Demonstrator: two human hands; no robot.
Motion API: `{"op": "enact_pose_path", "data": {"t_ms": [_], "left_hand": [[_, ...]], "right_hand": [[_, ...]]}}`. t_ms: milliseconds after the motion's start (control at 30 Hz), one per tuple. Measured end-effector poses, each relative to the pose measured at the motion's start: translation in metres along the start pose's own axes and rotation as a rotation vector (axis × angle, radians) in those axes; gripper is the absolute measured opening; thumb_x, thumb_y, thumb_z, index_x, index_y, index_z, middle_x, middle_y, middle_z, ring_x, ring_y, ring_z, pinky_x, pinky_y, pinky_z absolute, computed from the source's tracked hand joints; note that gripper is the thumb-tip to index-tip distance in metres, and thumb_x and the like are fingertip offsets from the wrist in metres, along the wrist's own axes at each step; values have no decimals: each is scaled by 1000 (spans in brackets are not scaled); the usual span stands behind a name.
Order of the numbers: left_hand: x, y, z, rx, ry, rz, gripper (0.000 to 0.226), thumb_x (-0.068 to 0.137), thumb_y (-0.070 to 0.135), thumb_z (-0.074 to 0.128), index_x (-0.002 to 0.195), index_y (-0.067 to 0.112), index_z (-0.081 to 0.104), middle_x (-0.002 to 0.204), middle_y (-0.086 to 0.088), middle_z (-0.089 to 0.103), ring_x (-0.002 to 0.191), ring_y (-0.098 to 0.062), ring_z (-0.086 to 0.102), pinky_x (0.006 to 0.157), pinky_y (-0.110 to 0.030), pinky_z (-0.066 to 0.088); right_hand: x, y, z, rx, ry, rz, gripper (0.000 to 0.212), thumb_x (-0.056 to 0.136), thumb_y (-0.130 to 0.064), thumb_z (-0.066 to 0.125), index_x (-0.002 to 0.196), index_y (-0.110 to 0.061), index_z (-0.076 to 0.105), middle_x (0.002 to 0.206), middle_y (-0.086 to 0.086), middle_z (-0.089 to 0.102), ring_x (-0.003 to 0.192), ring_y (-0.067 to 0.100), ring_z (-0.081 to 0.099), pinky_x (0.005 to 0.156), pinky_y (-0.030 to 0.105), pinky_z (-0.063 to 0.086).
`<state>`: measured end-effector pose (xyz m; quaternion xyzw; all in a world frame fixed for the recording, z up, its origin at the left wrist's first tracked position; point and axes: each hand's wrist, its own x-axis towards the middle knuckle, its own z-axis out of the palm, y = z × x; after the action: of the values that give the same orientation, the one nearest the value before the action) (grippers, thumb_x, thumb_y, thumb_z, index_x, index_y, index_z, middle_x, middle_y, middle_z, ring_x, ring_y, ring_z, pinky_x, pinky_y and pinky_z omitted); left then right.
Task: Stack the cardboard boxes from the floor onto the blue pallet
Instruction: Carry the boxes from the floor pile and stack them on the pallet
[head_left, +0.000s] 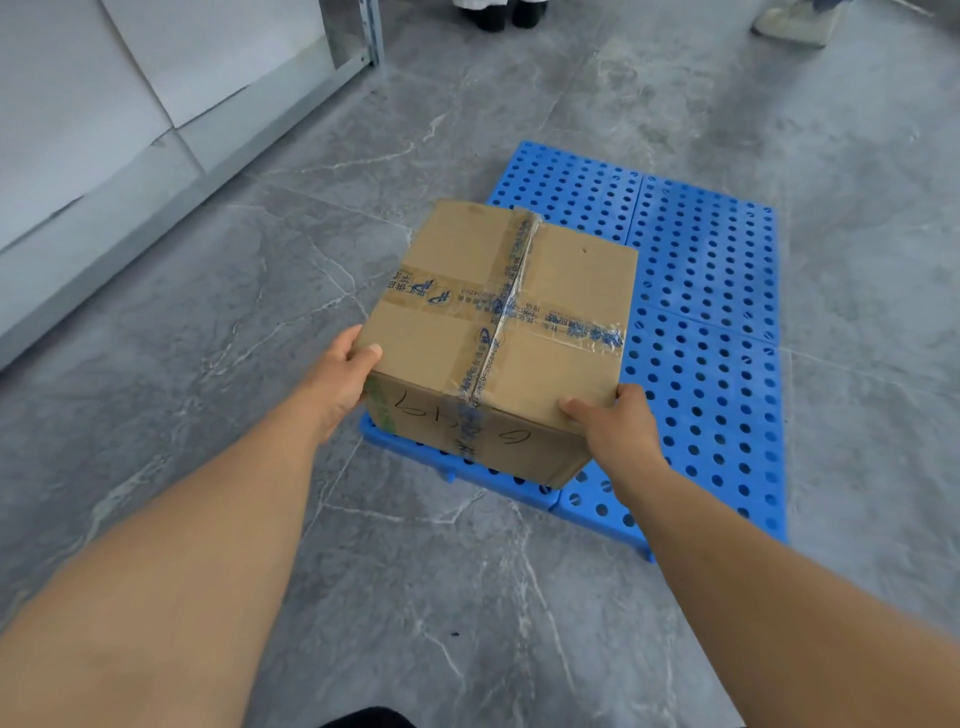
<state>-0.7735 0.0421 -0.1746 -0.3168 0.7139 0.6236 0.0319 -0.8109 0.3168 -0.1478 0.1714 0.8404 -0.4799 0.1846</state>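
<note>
A brown cardboard box (498, 332), sealed with crossed blue-printed tape and marked with black handwriting on its near side, is over the left part of the blue perforated pallet (711, 322). Whether it rests on the pallet or hovers just above it I cannot tell. My left hand (343, 379) grips the box's near left corner, thumb on top. My right hand (613, 421) grips the near right corner, thumb on the top face. The pallet's left half is hidden under the box.
Grey marbled tile floor (260, 312) lies all around. A white panelled wall unit with a metal frame (130, 130) runs along the left. Two people's shoes (509, 13) stand at the top edge beyond the pallet, a light sneaker (795, 23) further right.
</note>
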Motion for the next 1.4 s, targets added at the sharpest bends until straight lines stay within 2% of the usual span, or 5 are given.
{"op": "enact_pose_path", "data": {"t_ms": [200, 400, 933, 1200, 1400], "left_hand": [[0, 1, 3, -24, 3, 15, 39, 99, 22, 41, 138, 21, 38, 118, 1, 47, 107, -16, 46, 90, -31, 40], [0, 3, 7, -16, -35, 36, 40, 100, 21, 38, 140, 20, 36, 116, 5, 47, 103, -10, 46, 86, -27, 38], [4, -8, 7, 40, 18, 48, 34, 98, 26, 40, 132, 26, 43, 97, 14, 51, 96, -12, 51, 93, -35, 42], [1, -5, 9, 87, 38, 49, 39, 99, 27, 39, 137, 25, 39, 109, 7, 48, 105, -17, 46, 100, -40, 39], [0, -4, 8, 131, 33, 31, 42, 99, 32, 37, 140, 29, 34, 127, 4, 46, 119, -21, 44, 107, -49, 35]], "right_hand": [[3, -1, -3, 32, -21, 49, 51, 81, -35, 68, 119, -13, 43, 98, -2, 51, 89, 21, 53, 72, 37, 47], [4, 2, -7, 68, -28, 67, 44, 81, -32, 69, 111, -13, 43, 98, 0, 53, 81, 17, 52, 61, 33, 42], [5, 1, -11, 27, -50, 46, 51, 81, -36, 69, 117, -13, 42, 103, 2, 52, 90, 24, 55, 66, 35, 44], [5, 1, -10, 27, -46, 52, 56, 80, -36, 69, 122, -10, 42, 114, 7, 53, 97, 26, 55, 80, 41, 50], [5, 4, -7, 48, -38, 51, 55, 81, -34, 68, 123, -10, 42, 115, 7, 54, 92, 23, 54, 73, 35, 46]]}}
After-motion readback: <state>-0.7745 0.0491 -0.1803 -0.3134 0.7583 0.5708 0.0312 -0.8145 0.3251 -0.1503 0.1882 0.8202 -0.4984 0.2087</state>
